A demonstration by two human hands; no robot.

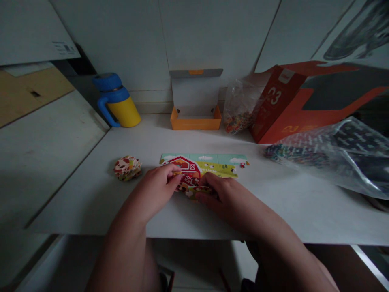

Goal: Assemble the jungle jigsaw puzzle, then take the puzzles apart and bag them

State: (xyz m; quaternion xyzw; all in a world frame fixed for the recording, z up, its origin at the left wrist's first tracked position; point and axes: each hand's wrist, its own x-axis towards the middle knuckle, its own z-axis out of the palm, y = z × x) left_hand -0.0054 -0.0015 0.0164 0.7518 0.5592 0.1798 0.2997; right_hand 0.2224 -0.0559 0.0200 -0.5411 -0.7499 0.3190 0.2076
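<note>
A partly assembled jigsaw puzzle [209,162] lies on the white table, showing a red barn, green field and pale sky. My left hand [159,184] is at its left side, thumb and fingertips closed on a small yellowish puzzle piece [177,173]. At the lower right of the barn, my right hand [223,190] has its fingers curled and thumb below, with a puzzle piece between them, mostly hidden. Both hands cover part of the puzzle's lower edge. Left of my left hand sits a pile of loose puzzle pieces [127,168].
Along the back stand a blue and yellow jug [121,107], an open orange box [196,123], a clear bag of small colourful pieces [238,121] and a large red box [273,101]. Another plastic bag [322,156] lies at right. The table's front edge [194,238] runs beneath my forearms.
</note>
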